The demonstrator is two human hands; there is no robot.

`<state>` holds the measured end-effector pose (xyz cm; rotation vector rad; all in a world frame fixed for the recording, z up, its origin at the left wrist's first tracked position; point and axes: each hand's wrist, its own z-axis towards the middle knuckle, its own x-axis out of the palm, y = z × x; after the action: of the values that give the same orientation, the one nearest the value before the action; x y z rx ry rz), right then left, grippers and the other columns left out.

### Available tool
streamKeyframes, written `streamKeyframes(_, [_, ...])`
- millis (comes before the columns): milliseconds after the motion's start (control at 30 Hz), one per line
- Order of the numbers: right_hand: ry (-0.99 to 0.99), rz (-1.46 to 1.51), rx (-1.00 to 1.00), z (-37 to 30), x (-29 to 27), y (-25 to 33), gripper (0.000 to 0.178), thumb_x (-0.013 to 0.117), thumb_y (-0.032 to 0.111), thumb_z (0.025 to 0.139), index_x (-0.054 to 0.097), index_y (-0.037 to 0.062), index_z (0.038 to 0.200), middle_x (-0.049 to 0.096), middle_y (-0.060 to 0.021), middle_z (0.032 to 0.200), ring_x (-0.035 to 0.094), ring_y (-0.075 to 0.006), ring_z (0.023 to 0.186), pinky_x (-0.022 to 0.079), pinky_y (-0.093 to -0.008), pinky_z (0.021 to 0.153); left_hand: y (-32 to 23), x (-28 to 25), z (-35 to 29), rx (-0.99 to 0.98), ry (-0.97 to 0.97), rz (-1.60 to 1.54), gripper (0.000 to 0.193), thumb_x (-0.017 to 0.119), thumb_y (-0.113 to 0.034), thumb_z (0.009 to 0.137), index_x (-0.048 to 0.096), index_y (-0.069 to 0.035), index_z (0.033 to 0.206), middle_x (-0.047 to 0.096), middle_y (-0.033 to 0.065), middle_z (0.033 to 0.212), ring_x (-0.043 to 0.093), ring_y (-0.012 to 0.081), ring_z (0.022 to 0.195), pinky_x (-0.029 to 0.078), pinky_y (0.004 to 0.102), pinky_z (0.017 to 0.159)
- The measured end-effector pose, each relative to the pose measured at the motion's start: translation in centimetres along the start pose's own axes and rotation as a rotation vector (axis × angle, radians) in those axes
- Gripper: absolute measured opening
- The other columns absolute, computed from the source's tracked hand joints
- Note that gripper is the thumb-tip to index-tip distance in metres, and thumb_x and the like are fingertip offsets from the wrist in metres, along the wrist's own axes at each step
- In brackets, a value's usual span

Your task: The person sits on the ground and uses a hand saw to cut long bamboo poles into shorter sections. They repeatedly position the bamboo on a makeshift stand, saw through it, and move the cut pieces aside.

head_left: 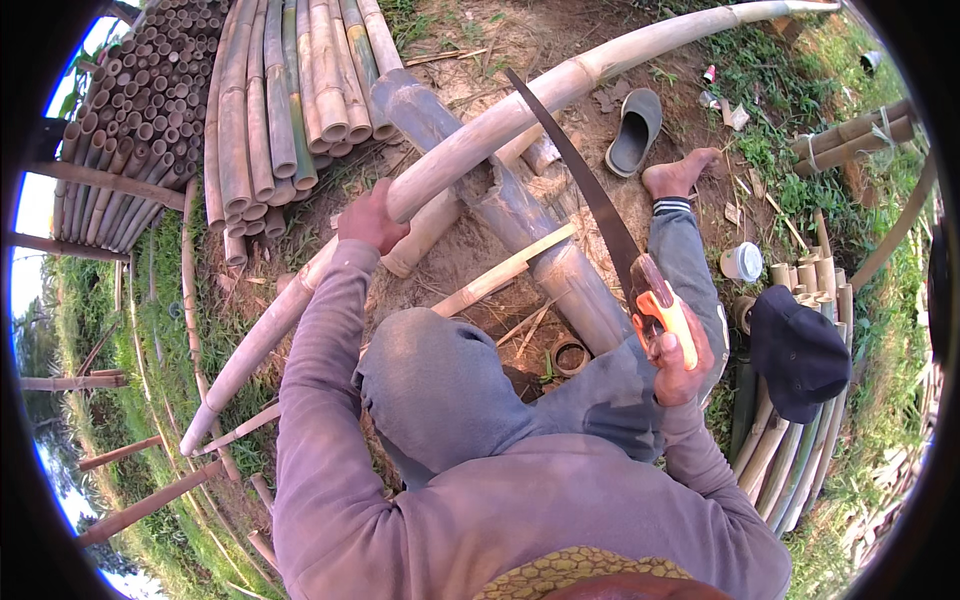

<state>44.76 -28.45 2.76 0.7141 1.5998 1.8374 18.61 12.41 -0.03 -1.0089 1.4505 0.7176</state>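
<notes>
A long pale bamboo pole [470, 150] slants from the lower left to the far right. My left hand [374, 220] is closed around it, left of its middle. In my right hand [682, 360] is a handsaw [595, 195] with an orange handle and a long, dark, slightly curved blade, gripped beside my right knee. Its blade points up and away, and its far end overlaps the pole in the picture; whether they touch I cannot tell. Under the pole lies a thick grey bamboo log [545, 245], notched where the pole crosses it.
Bundled bamboo poles [290, 100] lie at the far left, beside a stack of cut tubes [150, 90]. A grey clog [634, 132] sits near my bare foot [682, 174]. On the right are a white tub [741, 262] and a dark hat [800, 350] on cut bamboo [785, 460].
</notes>
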Motion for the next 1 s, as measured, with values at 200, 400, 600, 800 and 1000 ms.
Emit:
streamKeyframes(200, [0.060,-0.026,-0.048,4.2,2.5,0.0,0.057,0.072,0.025,0.100,0.058,-0.0127,0.140,0.068,-0.0206,0.134,0.070,-0.0226,0.111,0.057,-0.0328,0.092,-0.8,-1.2,5.2,0.039,-0.095,0.035,0.064,0.084,-0.035,0.074,0.057,-0.017,0.130,0.074,0.0177,0.116,0.072,0.0399,0.107,0.058,0.0519,0.090])
streamKeyframes(400, [0.125,-0.065,-0.077,6.5,6.0,-2.6,0.049,0.072,0.016,0.100,0.059,-0.0126,0.138,0.068,-0.0228,0.135,0.067,-0.0269,0.122,0.053,-0.0375,0.104,-1.0,-2.4,6.2,0.022,0.013,0.054,0.065,0.084,-0.037,0.075,0.058,-0.018,0.131,0.075,0.0157,0.116,0.072,0.0388,0.109,0.058,0.0514,0.092])
streamKeyframes(600, [0.143,-0.094,-0.173,7.9,8.7,-3.3,0.048,0.075,0.012,0.098,0.060,-0.0113,0.137,0.072,-0.0202,0.126,0.070,-0.0234,0.113,0.055,-0.0352,0.099,-1.2,-2.1,5.9,-0.009,-0.002,0.079,0.069,0.083,-0.038,0.077,0.055,-0.018,0.137,0.073,0.0145,0.120,0.071,0.0372,0.112,0.057,0.0506,0.095])
streamKeyframes(800, [0.173,-0.163,-0.257,8.1,8.5,-3.6,0.048,0.075,0.012,0.098,0.061,-0.0118,0.136,0.072,-0.0211,0.125,0.071,-0.0242,0.112,0.055,-0.0352,0.098,-1.2,-2.0,5.9,-0.020,-0.004,0.065,0.069,0.084,-0.037,0.075,0.054,-0.017,0.135,0.073,0.0148,0.121,0.070,0.0385,0.114,0.056,0.0529,0.094])
streamKeyframes(1000, [0.182,-0.232,-0.313,8.0,7.9,-3.8,0.047,0.076,0.014,0.098,0.062,-0.0115,0.135,0.073,-0.0224,0.126,0.072,-0.0263,0.114,0.056,-0.0360,0.099,-1.2,-2.1,5.8,-0.007,-0.001,0.079,0.068,0.083,-0.038,0.079,0.054,-0.018,0.137,0.073,0.0145,0.122,0.071,0.0376,0.113,0.057,0.0511,0.095])
